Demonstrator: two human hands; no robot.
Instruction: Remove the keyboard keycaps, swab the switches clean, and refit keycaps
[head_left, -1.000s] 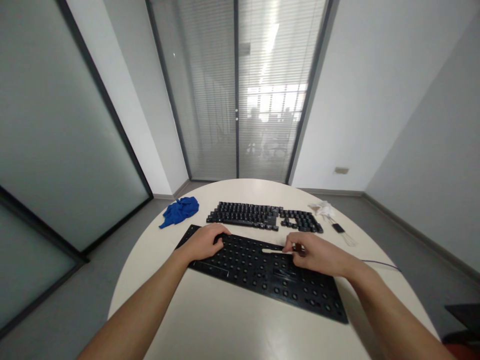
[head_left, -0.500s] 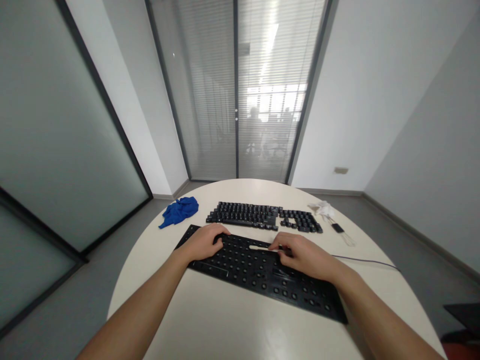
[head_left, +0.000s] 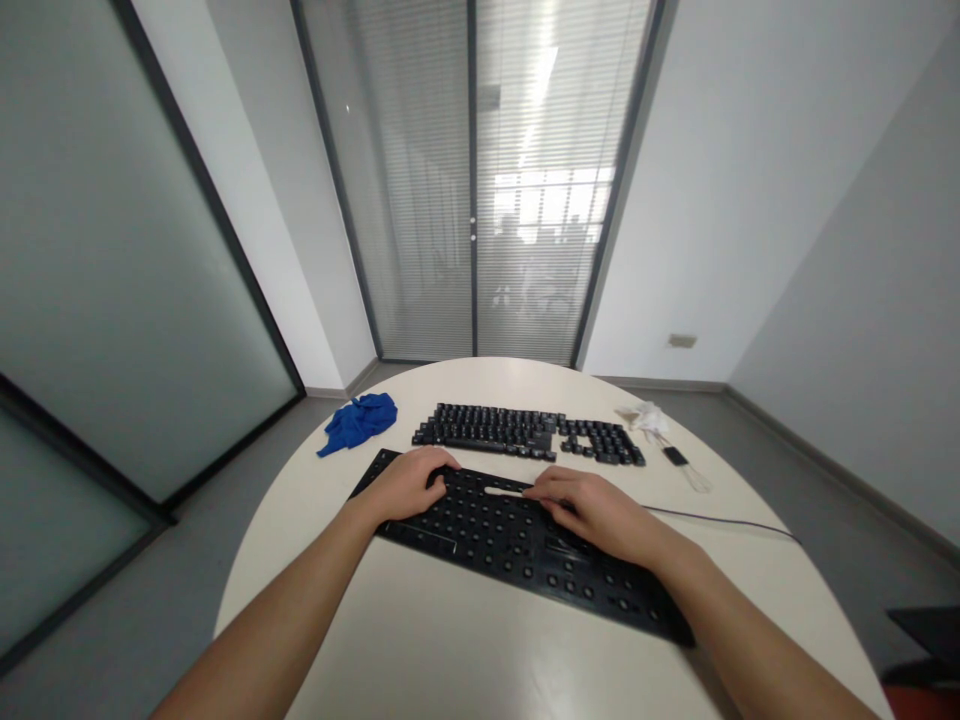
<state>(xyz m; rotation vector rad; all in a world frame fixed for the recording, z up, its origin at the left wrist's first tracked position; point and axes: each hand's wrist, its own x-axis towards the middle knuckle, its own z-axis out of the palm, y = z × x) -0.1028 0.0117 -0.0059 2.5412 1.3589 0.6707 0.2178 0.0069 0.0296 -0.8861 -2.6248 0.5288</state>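
A black keyboard base (head_left: 517, 545) with its keycaps off lies slantwise on the table, its bare key posts showing. My left hand (head_left: 409, 484) grips it near the left end, the fingers curled over the far edge and the thumb on the top face. Between the fingertips of my right hand (head_left: 589, 508) is a cotton swab (head_left: 504, 491), its white tip pointing left over the upper rows of posts. Whether the tip touches the base I cannot tell. My right hand and forearm hide part of the base's right side.
Loose black keycaps (head_left: 487, 427) are laid out in keyboard order beyond the base. A blue cloth (head_left: 360, 422) lies at the far left of the round table (head_left: 450, 640). To the right are crumpled white tissue (head_left: 645, 416), a wire keycap puller (head_left: 676, 456) and a cable (head_left: 720, 518).
My right hand has shifted left and slightly away from me with the cotton swab, whose tip now sits further left. My left hand and the keyboard base stay put.
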